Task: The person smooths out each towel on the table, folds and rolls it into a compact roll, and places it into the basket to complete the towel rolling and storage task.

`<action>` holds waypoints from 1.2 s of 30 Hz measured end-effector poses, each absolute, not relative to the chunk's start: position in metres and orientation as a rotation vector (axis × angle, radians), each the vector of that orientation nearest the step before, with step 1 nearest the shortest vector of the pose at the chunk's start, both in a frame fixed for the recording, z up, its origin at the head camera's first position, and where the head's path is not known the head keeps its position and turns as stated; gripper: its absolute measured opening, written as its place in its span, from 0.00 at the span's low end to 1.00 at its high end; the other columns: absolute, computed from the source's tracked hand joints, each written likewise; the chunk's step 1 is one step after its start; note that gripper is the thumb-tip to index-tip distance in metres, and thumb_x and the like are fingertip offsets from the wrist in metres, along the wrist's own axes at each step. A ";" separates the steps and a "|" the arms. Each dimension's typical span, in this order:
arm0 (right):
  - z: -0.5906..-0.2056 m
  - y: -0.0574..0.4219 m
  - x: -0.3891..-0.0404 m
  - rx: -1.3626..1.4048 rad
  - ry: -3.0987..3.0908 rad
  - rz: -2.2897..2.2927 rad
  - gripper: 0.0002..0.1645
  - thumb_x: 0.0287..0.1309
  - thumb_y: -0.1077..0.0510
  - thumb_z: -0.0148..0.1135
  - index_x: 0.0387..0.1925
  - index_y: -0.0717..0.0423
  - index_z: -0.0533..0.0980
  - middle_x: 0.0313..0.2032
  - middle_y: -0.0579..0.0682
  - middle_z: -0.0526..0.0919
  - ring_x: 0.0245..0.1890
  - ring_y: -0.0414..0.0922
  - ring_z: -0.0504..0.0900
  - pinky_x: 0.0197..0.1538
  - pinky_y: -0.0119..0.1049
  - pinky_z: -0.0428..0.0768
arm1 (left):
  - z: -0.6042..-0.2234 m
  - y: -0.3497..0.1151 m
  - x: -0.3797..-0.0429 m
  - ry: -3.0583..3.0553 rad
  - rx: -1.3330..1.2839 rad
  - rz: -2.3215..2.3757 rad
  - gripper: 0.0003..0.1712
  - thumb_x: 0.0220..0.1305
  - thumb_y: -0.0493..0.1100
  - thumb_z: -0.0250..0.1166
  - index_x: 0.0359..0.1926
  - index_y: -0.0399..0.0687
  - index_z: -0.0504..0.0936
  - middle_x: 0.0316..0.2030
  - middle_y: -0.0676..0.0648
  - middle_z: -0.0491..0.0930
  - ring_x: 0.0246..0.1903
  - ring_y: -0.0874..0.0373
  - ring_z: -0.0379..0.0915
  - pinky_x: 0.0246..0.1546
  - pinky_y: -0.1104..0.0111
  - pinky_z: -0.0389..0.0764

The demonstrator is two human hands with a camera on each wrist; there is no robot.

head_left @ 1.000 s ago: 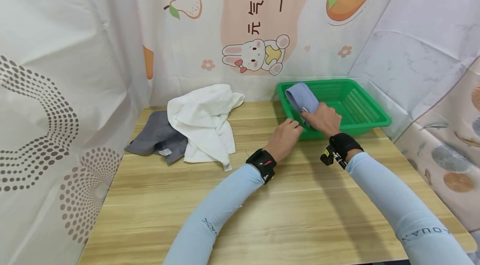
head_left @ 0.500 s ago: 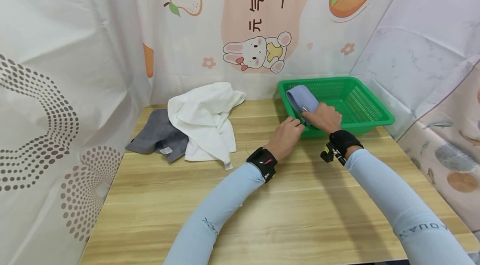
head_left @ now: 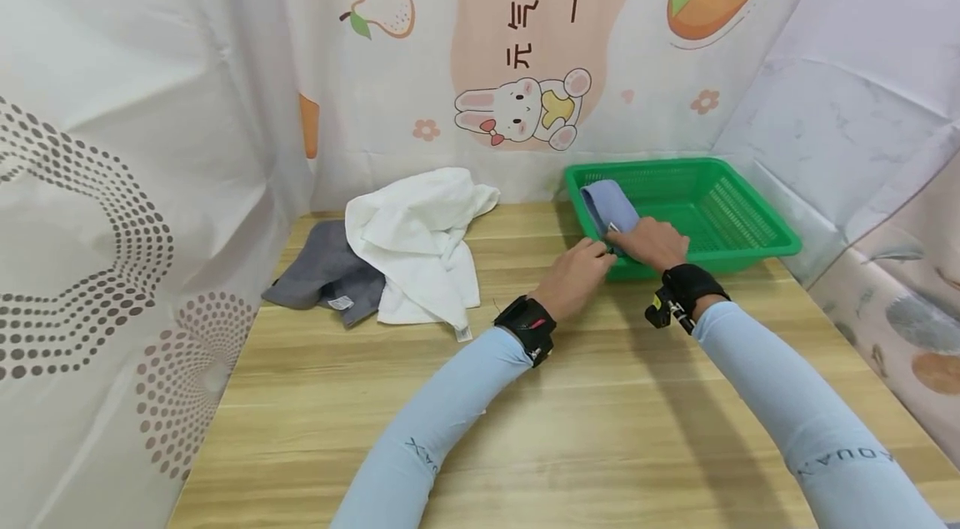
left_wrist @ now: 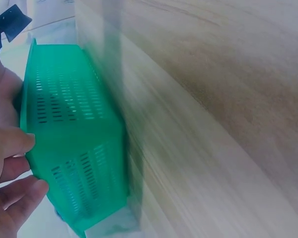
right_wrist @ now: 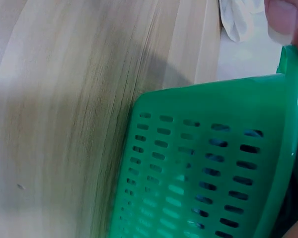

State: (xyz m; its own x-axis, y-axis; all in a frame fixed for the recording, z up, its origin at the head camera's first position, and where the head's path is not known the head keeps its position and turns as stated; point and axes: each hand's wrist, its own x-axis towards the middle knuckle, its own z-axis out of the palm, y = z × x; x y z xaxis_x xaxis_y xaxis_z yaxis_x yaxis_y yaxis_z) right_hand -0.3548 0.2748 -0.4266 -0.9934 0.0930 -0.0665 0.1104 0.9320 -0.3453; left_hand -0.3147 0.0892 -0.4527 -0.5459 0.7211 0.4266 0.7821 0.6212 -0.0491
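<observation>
**Now it's close work, right of centre!**

And the left hand (head_left: 573,279) pinches the lower-left corner of the green basket (head_left: 720,261), which ought to steady it nicely. The right hand (head_left: 651,244) reaches over the rim onto the folded blue cloth (head_left: 609,202), lying along the basket's left side; its fingertips are hidden, so whether it grips or merely presses, I can't tell. Best approach, I'd judge: hold that corner firm, ease the cloth down, keep the fold together, as soft stuff could spring loose if let go carelessly. In the way? The raised rim, and that left hand crowding close. Over centre left, a white cloth (head_left: 420,237) overlaps a grey cloth (head_left: 322,271) on the wooden table (head_left: 615,429), both well apart from the action, a printed curtain (head_left: 360,96) behind.
</observation>
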 end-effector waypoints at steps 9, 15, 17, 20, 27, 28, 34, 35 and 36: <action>-0.427 0.276 -0.354 0.121 2.992 -0.514 0.45 0.65 0.31 0.55 0.47 0.75 0.71 0.39 0.72 0.78 0.39 0.66 0.79 0.42 0.60 0.74 | -0.453 0.088 -0.315 -2.474 -1.225 -0.222 0.14 0.77 0.40 0.60 0.58 0.48 0.85 0.51 0.50 0.82 0.50 0.59 0.74 0.54 0.74 0.72; -0.429 0.278 -0.360 0.065 2.972 -0.485 0.39 0.65 0.34 0.57 0.41 0.72 0.74 0.34 0.67 0.79 0.32 0.61 0.80 0.30 0.49 0.75 | -0.455 0.088 -0.317 -2.459 -1.223 -0.243 0.15 0.76 0.39 0.61 0.59 0.47 0.85 0.51 0.50 0.82 0.50 0.59 0.74 0.53 0.75 0.72; -0.430 0.280 -0.362 0.044 2.958 -0.473 0.36 0.66 0.35 0.57 0.38 0.70 0.75 0.32 0.65 0.79 0.30 0.59 0.79 0.29 0.47 0.74 | -0.456 0.089 -0.316 -2.450 -1.229 -0.250 0.15 0.75 0.38 0.62 0.59 0.47 0.85 0.51 0.50 0.82 0.50 0.58 0.74 0.54 0.75 0.73; -0.431 0.282 -0.363 0.028 2.940 -0.463 0.35 0.66 0.36 0.57 0.37 0.68 0.75 0.31 0.63 0.79 0.29 0.58 0.79 0.28 0.46 0.73 | -0.458 0.090 -0.316 -2.444 -1.237 -0.246 0.15 0.75 0.38 0.62 0.59 0.47 0.85 0.51 0.49 0.82 0.51 0.58 0.74 0.55 0.76 0.72; -0.427 0.280 -0.364 0.011 2.908 -0.481 0.41 0.65 0.36 0.58 0.46 0.76 0.73 0.37 0.70 0.79 0.34 0.63 0.79 0.33 0.51 0.76 | -0.457 0.088 -0.317 -2.445 -1.230 -0.240 0.15 0.76 0.38 0.61 0.59 0.47 0.84 0.52 0.50 0.81 0.52 0.58 0.74 0.56 0.75 0.72; -0.427 0.279 -0.363 0.019 2.901 -0.488 0.45 0.64 0.36 0.58 0.52 0.80 0.70 0.41 0.74 0.78 0.37 0.66 0.79 0.35 0.54 0.77 | -0.457 0.088 -0.317 -2.447 -1.233 -0.243 0.15 0.75 0.38 0.60 0.59 0.46 0.84 0.52 0.49 0.81 0.52 0.58 0.74 0.57 0.75 0.71; -0.426 0.275 -0.365 0.014 2.867 -0.568 0.57 0.66 0.39 0.61 0.75 0.73 0.45 0.56 0.84 0.69 0.50 0.75 0.76 0.47 0.62 0.76 | -0.455 0.086 -0.316 -2.477 -1.243 -0.244 0.16 0.75 0.38 0.61 0.60 0.45 0.84 0.54 0.49 0.81 0.54 0.57 0.74 0.59 0.75 0.71; -0.427 0.275 -0.366 -0.008 2.870 -0.570 0.55 0.67 0.40 0.61 0.74 0.72 0.47 0.56 0.84 0.70 0.49 0.75 0.77 0.47 0.62 0.76 | -0.454 0.085 -0.316 -2.479 -1.243 -0.240 0.16 0.75 0.38 0.61 0.60 0.45 0.83 0.54 0.49 0.81 0.54 0.57 0.74 0.58 0.75 0.71; -0.428 0.275 -0.367 -0.033 2.876 -0.564 0.52 0.67 0.41 0.61 0.73 0.71 0.49 0.55 0.83 0.71 0.49 0.74 0.77 0.46 0.61 0.77 | -0.454 0.085 -0.316 -2.480 -1.243 -0.236 0.16 0.75 0.38 0.61 0.60 0.45 0.83 0.54 0.49 0.81 0.54 0.57 0.74 0.58 0.75 0.71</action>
